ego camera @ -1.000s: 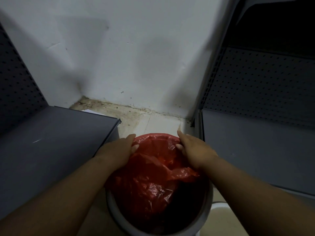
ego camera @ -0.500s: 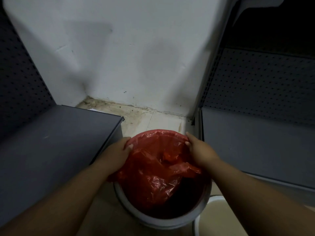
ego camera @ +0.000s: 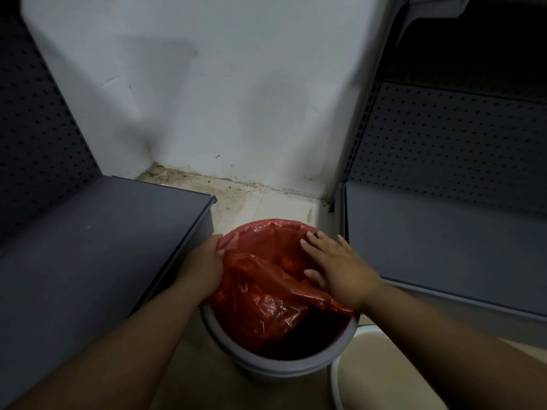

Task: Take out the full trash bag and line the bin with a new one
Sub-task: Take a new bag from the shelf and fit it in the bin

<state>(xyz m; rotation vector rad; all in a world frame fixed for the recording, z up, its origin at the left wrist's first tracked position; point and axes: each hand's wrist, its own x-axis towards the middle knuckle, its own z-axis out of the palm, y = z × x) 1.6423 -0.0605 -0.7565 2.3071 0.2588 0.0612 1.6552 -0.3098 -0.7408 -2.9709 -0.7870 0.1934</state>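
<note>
A round grey bin (ego camera: 275,366) stands on the floor between two shelf units. A red plastic bag (ego camera: 260,294) lies in it, folded over the far rim and crumpled loose inside at the near side. My left hand (ego camera: 204,263) grips the bag's edge at the bin's left rim. My right hand (ego camera: 337,266) is flat with its fingers spread, resting on the bag over the right side of the bin's mouth. The bin's near inside is dark.
A grey shelf (ego camera: 97,247) presses close on the left, and another grey shelf (ego camera: 444,238) on the right, both with perforated back panels. A white wall (ego camera: 207,99) and dirty tiled floor (ego camera: 260,202) lie behind. A pale round container (ego camera: 381,377) sits at the lower right.
My right hand let go of the bag's right edge and spread flat over it. My left hand slid along the left rim, still gripping. The view pulled back.
</note>
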